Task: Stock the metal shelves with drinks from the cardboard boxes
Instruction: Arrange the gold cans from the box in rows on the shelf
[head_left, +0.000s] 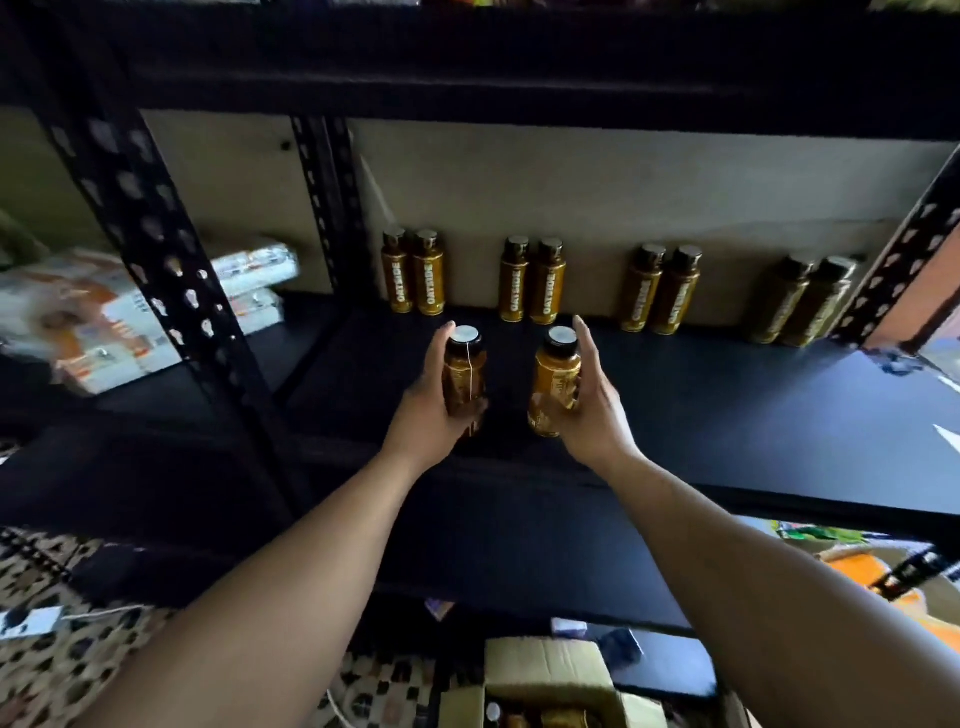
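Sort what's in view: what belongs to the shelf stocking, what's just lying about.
Job: left hand, left bottle; right hand, right bottle; eight bottles at the shelf's back; black shelf; open cardboard box.
Lying about: white-orange packs on the neighbouring shelf; spotted floor covering.

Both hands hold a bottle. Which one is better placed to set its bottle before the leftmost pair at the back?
Left, probably. The left hand holds its bottle nearest the leftmost pair; the right hand is lined up with the second pair.
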